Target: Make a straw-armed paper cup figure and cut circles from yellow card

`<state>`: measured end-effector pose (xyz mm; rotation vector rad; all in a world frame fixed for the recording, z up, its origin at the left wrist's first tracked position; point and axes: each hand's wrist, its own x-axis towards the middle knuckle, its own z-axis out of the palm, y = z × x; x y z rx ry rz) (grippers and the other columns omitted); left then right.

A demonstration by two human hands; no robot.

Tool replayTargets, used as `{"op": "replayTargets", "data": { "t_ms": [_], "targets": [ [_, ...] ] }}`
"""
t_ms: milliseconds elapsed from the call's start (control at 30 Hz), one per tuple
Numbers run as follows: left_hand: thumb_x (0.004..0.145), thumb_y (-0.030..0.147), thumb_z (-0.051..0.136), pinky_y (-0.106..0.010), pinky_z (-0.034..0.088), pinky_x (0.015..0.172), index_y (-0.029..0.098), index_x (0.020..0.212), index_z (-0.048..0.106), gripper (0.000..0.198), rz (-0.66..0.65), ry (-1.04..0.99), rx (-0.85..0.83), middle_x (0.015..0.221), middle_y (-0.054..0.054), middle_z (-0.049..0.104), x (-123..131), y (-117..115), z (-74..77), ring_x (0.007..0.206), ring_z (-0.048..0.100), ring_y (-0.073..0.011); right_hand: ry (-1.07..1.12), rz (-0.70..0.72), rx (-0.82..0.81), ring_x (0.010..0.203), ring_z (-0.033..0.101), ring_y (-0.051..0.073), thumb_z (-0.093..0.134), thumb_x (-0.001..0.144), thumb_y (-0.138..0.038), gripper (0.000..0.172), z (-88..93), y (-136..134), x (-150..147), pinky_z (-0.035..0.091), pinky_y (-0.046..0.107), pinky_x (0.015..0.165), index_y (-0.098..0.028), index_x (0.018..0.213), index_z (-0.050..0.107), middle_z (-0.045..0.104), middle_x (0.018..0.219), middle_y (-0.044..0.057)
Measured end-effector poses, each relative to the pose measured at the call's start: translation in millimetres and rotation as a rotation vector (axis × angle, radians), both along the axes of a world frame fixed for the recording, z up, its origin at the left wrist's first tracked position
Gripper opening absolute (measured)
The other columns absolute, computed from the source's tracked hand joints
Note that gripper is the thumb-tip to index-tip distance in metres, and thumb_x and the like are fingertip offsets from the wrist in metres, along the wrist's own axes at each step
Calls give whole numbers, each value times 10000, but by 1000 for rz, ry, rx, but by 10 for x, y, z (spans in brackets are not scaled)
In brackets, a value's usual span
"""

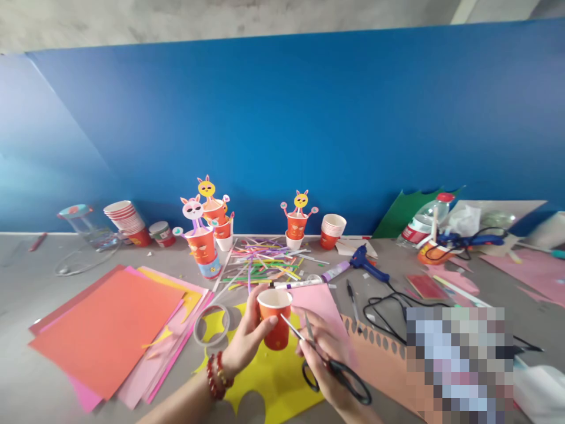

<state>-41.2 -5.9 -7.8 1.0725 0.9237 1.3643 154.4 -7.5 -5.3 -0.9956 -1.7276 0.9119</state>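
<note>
While a red paper cup (277, 335) is being gripped by the left hand (248, 340), a pair of black-handled scissors (339, 371) is being held just to its right by the right hand (330, 346). Over a yellow sheet (273, 386), at front centre, the cup is being supported mouth up, its long axis close to vertical, with the left thumb laid across its front. The scissors are being angled, their long axis running from handles at lower right up and left towards the cup, so the parted blades (293, 327) are being aimed at the cup's right wall. Whether a tip is being touched to it is not clear. The hands are being held apart, the left clamped on the cup, the right wrapped round the scissors.

Inside the gripped cup, only white lining is being shown. Behind it, to the left, a white-faced paper figure (193, 211) is being held in a decorated cup (202, 247); at back centre, a yellow-faced one (301, 201) is being held in another cup (298, 225). Paper cups are being nested in a leaning stack (126, 221) at far left and in a short stack (333, 231) right of centre.
</note>
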Motion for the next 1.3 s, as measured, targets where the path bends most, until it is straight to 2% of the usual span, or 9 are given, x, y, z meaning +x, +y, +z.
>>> {"op": "replayTargets", "data": {
  "t_ms": [100,167,267,433,600,800,1000,1133,1300],
  "targets": [
    [888,250,649,-375,296,1130,243,1394,450,544,-1,39,39,1457,-102,481,10,-27,-10,1354,414,-290,-21,9,37,937,660,290,537,903,-345,280,6,2,-22,578,350,750,-230,665,628,694,909,99],
    [882,228,653,-354,323,1107,230,1374,461,529,3,66,63,1438,-106,497,5,-43,-5,1329,439,-288,-7,7,42,953,657,289,533,897,-332,270,16,3,-38,575,356,769,-237,660,621,694,889,91],
    [868,200,665,-326,351,1075,225,1354,470,524,13,100,87,1403,-102,526,-14,-60,10,1307,453,-286,5,-5,34,896,661,275,534,891,-330,247,18,2,-49,577,356,766,-244,688,645,696,853,79],
    [873,229,657,-345,415,1002,210,1296,483,458,-43,182,119,1277,-117,580,-31,-58,18,1162,544,-283,-13,35,10,823,659,234,526,901,-309,240,-8,9,-30,572,341,751,-221,719,655,698,1032,88],
    [899,304,630,-352,438,971,230,1279,433,435,-78,239,155,1246,-98,549,-51,-36,-32,1124,541,-250,-29,76,1,727,654,210,512,907,-288,222,-18,31,-9,574,328,712,-213,756,656,713,921,77],
    [924,341,593,-353,443,956,235,1276,405,413,-82,326,171,1195,-88,547,-63,-32,-45,1081,549,-226,-6,103,-20,779,663,200,500,920,-271,224,9,39,-14,568,319,708,-199,789,668,661,1213,93],
    [926,346,587,-359,443,962,237,1264,408,397,-62,364,179,1187,-83,553,-63,-30,-60,1080,551,-222,10,79,4,864,671,242,517,902,-271,227,-17,51,-31,565,347,749,-201,732,650,681,1159,100],
    [929,349,580,-347,458,943,241,1260,402,391,-61,376,155,1191,-81,551,-68,-31,-79,1072,554,-212,24,86,-9,783,664,208,505,916,-272,231,-29,55,-31,560,328,722,-193,754,649,662,1206,108],
    [928,364,574,-323,505,855,235,1243,387,389,-76,387,76,1087,-68,584,-63,-39,-130,949,595,-184,30,137,-64,709,645,168,487,938,-276,198,69,43,-41,553,273,653,-190,845,640,666,1139,94]
  ]
}}
